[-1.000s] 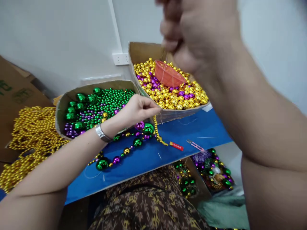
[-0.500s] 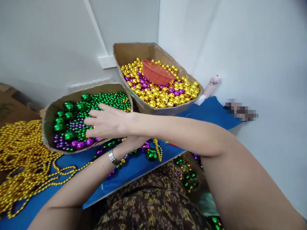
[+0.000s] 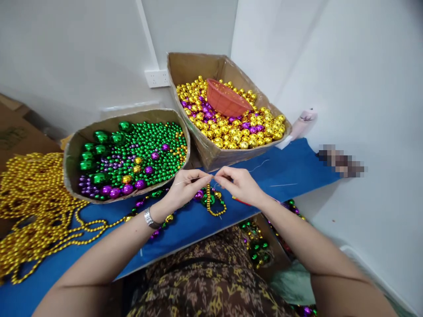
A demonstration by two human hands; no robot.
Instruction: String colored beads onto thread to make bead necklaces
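My left hand (image 3: 184, 188), with a metal watch on its wrist, is closed in a pinch on a thin pale thread (image 3: 190, 179) above the blue table. Tip to tip with it, my right hand (image 3: 243, 185) is also pinched at the thread; any small bead between the fingertips is too small to make out. Below the hands lies a short loop of gold beads (image 3: 216, 213) beside a big green bead (image 3: 209, 199) and purple ones. A mixed bead strand runs left under my left wrist.
Left stands an open carton (image 3: 68, 176) of green, purple and gold beads. Behind it, another carton (image 3: 211, 160) holds gold and purple balls with a red basket (image 3: 228, 99). Gold bead strands (image 3: 33, 211) heap on the blue table (image 3: 291, 163). A pink bottle (image 3: 302, 125) stands by the wall.
My right hand has left the green bead carton and come back right to meet my left hand. Both now pinch at the thread in front of me.
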